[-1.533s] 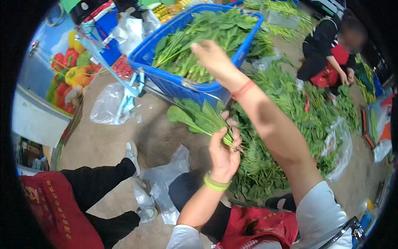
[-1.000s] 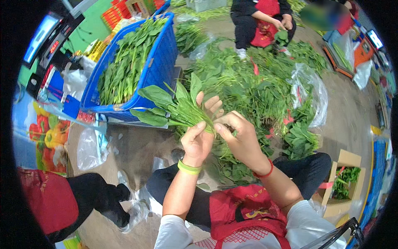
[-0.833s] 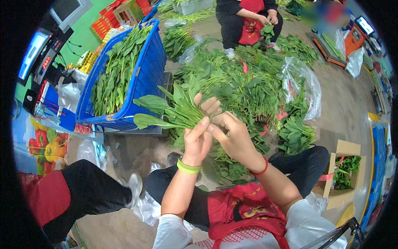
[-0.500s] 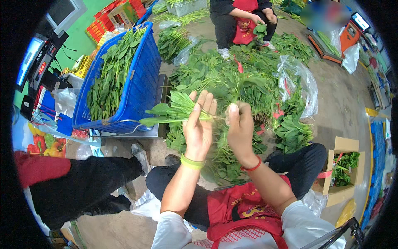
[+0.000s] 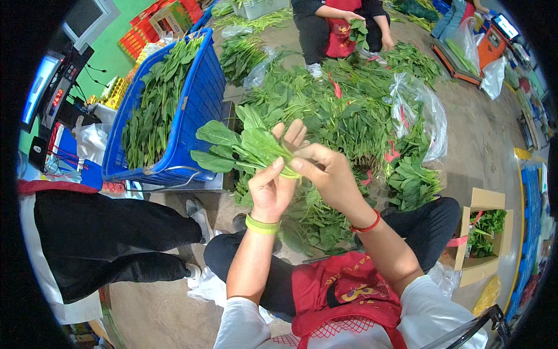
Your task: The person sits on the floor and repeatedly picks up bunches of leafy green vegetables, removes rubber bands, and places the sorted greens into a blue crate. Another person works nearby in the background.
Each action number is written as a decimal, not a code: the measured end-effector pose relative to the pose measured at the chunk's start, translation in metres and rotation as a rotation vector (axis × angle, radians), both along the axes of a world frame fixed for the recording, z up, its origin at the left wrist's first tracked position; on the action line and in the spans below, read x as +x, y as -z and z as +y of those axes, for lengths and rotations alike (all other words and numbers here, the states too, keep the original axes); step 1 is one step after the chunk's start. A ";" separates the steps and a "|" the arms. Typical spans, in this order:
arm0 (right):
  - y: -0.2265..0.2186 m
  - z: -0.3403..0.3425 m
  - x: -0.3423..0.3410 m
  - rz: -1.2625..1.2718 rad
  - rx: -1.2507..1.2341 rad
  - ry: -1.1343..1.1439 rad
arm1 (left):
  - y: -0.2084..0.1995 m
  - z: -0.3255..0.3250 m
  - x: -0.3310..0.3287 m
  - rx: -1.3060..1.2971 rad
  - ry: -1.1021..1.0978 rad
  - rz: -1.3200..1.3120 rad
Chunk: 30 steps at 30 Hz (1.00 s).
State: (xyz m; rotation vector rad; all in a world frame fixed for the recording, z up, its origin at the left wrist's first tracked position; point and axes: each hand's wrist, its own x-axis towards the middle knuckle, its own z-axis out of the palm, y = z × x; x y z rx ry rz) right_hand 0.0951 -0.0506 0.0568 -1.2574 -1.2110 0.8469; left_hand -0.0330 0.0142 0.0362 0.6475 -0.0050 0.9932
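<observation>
A small bunch of leafy greens (image 5: 253,145) lies across the palm of my left hand (image 5: 272,192), leaves toward the left and stalks toward the right. My left thumb presses on the bunch while the other fingers stretch up behind it. From the right, my right hand (image 5: 332,174) pinches the stalk end with thumb and forefinger. Under and beyond both hands spreads a large heap of leafy greens (image 5: 343,131) on the floor, with red ties among it.
To the left, a blue plastic crate (image 5: 197,104) packed with greens stands on a metal platform. A clear plastic bag (image 5: 433,128) lies at the heap's right side. An open cardboard box (image 5: 485,264) sits at the right. Opposite, a seated person (image 5: 340,29) handles greens; another person's legs (image 5: 116,232) are at left.
My right hand has moved left, closing the gap to the stalks. More leaves now show in my left hand. The person opposite has raised a bunch, and the legs at left have shifted.
</observation>
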 end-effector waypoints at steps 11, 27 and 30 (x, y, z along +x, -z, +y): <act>0.016 -0.001 -0.007 0.037 0.061 0.291 | 0.002 -0.009 0.003 -0.164 -0.182 0.299; 0.022 0.025 0.021 -0.262 0.016 0.430 | 0.015 -0.004 0.005 -0.330 -0.425 0.321; 0.023 0.029 0.034 -0.462 0.117 0.320 | 0.011 -0.004 0.002 -0.262 -0.449 0.382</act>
